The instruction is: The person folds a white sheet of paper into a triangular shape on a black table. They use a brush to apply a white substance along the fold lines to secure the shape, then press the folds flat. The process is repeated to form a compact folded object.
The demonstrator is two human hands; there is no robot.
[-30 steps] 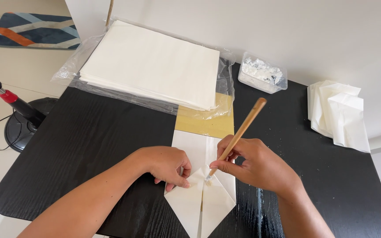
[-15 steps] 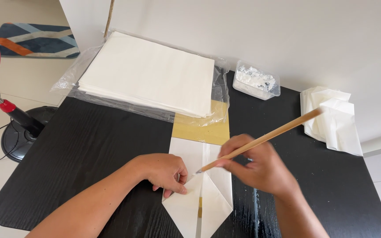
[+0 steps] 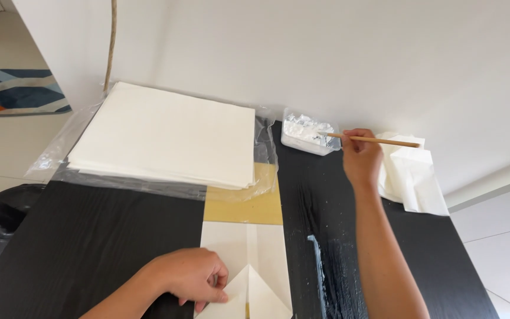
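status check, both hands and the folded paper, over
Left hand pressing folded white paper flat on black table. Right hand holds wooden stick, tip in small clear tub. Nothing between them.

Take the tray (image 3: 308, 134) on the tabletop (image 3: 90, 242) as your mark: the paper stack (image 3: 166, 136) lies left of it, the folded sheets (image 3: 411, 174) right, your folded paper (image 3: 255, 260) nearer you, leftward.

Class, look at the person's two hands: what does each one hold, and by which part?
The right hand grips a thin wooden stick near its middle, tip in the small tray of white paste. The left hand grips nothing; it presses down the folded white paper.
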